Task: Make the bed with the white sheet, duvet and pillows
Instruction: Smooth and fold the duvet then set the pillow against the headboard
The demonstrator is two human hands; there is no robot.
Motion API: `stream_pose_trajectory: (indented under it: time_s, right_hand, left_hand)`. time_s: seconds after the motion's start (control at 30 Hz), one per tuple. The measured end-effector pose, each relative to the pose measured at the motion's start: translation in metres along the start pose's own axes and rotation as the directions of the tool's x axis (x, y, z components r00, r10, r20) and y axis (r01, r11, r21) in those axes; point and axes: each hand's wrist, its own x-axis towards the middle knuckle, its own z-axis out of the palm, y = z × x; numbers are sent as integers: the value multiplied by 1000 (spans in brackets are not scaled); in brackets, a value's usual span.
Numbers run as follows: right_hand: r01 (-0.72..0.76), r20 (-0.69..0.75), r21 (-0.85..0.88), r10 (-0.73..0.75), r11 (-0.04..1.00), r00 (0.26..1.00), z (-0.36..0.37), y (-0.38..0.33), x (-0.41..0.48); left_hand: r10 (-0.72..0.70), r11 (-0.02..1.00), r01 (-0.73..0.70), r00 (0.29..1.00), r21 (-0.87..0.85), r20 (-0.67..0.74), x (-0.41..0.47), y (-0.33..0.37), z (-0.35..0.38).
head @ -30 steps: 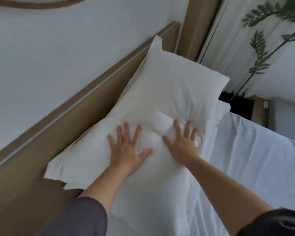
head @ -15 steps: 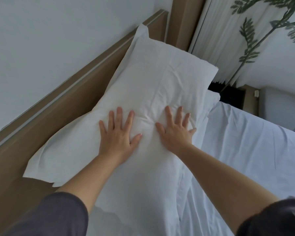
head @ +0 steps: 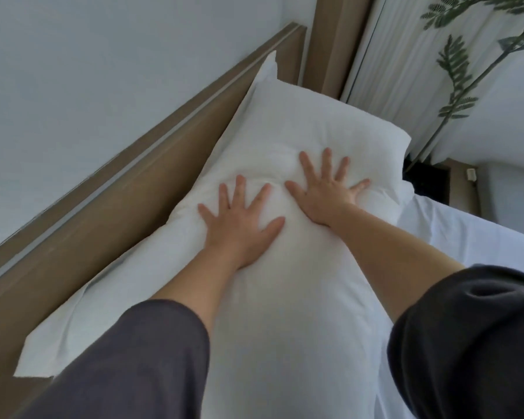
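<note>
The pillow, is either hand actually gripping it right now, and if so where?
Neither grips it. The left hand and right hand lie flat, fingers spread, pressing on the middle of the pillow by the headboard.

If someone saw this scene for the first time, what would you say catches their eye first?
Both hands, fingers spread, press flat on the white pillow at centre: left hand nearer the wooden headboard, right hand nearer the sheet. A leafy green plant stands at the upper right.

A bedroom: white pillow point(head: 300, 131) against wooden headboard point(head: 109, 201).
</note>
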Motion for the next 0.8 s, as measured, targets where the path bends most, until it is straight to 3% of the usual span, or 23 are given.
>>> stream_pose_trajectory:
  time_s: [0.27, 0.37, 0.47, 0.57, 0.67, 0.73, 0.8]
  right_hand:
    - [-142, 60, 71, 137, 987, 989, 54, 22, 6]
    - [-120, 49, 83, 116, 989, 992, 54, 26, -12]
    - [-51, -70, 120, 59, 991, 996, 47, 34, -42]
    - [-130, -111, 202, 155, 971, 982, 36, 51, -77]
    - [-367, 44, 490, 398, 790, 916, 38, 68, -114]
    - [-464, 180, 686, 486, 561, 855, 48, 73, -137]
    - [-561, 361, 753, 496, 345, 790, 60, 71, -163]
  left_hand:
    - [62, 998, -64, 994, 10, 88, 20, 3, 48]
    - [66, 998, -66, 997, 6, 26, 2, 5, 46]
    - [87, 996, -86, 993, 14, -82, -29, 2, 36]
    - [-17, 997, 26, 992, 67, -129, -65, -24, 25]
    - [-338, 941, 335, 935, -45, -111, -105, -49, 16]
    - [-436, 899, 424, 887, -107, -154, -138, -47, 15]
    - [-490, 870, 459, 849, -183, -198, -175, -33, 21]
